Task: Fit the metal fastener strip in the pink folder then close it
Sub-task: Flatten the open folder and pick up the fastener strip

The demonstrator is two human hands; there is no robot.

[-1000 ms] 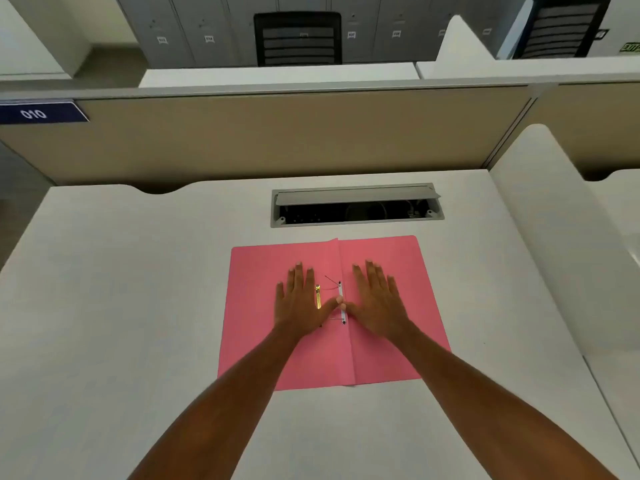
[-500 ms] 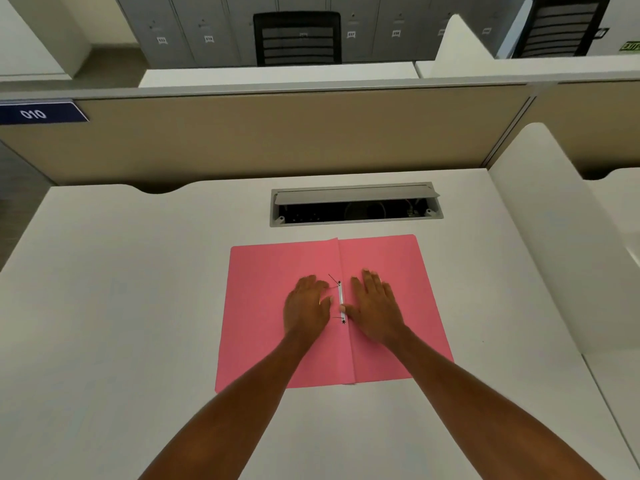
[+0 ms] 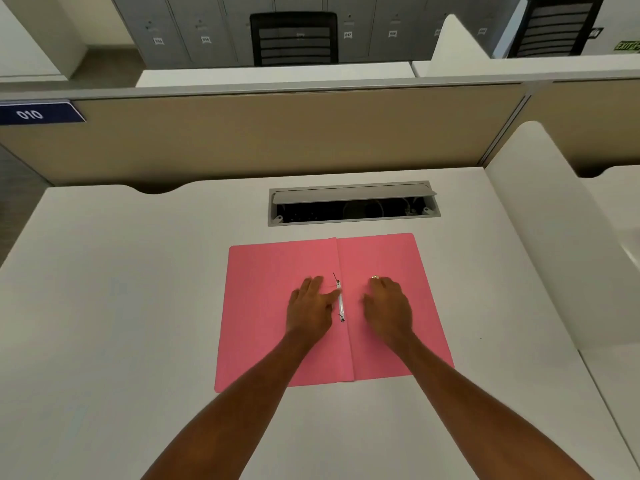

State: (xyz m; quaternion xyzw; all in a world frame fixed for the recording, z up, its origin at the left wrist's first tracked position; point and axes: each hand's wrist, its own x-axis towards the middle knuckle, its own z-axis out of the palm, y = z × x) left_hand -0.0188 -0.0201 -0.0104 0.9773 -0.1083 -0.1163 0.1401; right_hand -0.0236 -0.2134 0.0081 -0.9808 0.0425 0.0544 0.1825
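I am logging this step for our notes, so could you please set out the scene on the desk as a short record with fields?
surface: white desk
folder: pink folder, open flat, spine toward the cable tray
fastener: metal fastener strip lying along the centre fold
left hand: left hand flat on the left flap, fingertips at the strip
right hand: right hand on the right flap, apart from the strip, a small shiny object at its fingertips
folder closed: not yet

The pink folder point(image 3: 277, 271) lies open and flat, a white fastener strip point(image 3: 341, 304) lying along its centre fold.
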